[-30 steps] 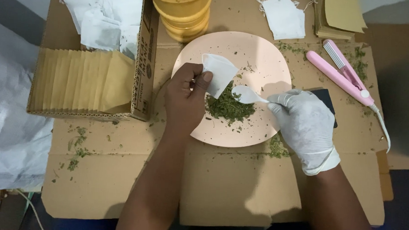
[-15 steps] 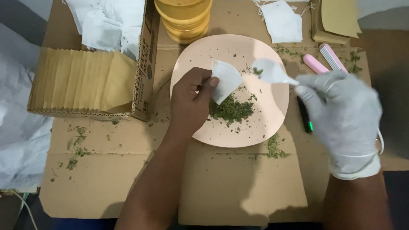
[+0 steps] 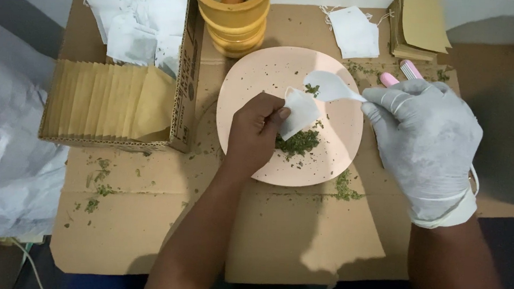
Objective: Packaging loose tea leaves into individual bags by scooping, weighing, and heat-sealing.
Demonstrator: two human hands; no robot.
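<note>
My bare left hand (image 3: 254,133) pinches a small white filter bag (image 3: 299,110) open over a round pink plate (image 3: 257,75). A pile of dried green herb (image 3: 298,143) lies on the plate just below the bag. My right hand (image 3: 422,131), in a white glove, holds a white spoon (image 3: 328,86) with a little green herb in its bowl. The spoon's bowl hovers right at the bag's upper edge.
An open cardboard box (image 3: 181,95) on the left holds tan envelopes (image 3: 106,100) and white bags (image 3: 138,21). A yellow mortar (image 3: 233,19) stands behind the plate. A loose white bag (image 3: 357,32), tan envelopes (image 3: 424,22) and a pink tool (image 3: 401,73) lie at the right. Herb crumbs (image 3: 344,189) dot the cardboard.
My right hand scooped herb from the pile, lifted away to the right, then brought the spoon back to the bag's mouth. My left hand kept the bag held over the plate.
</note>
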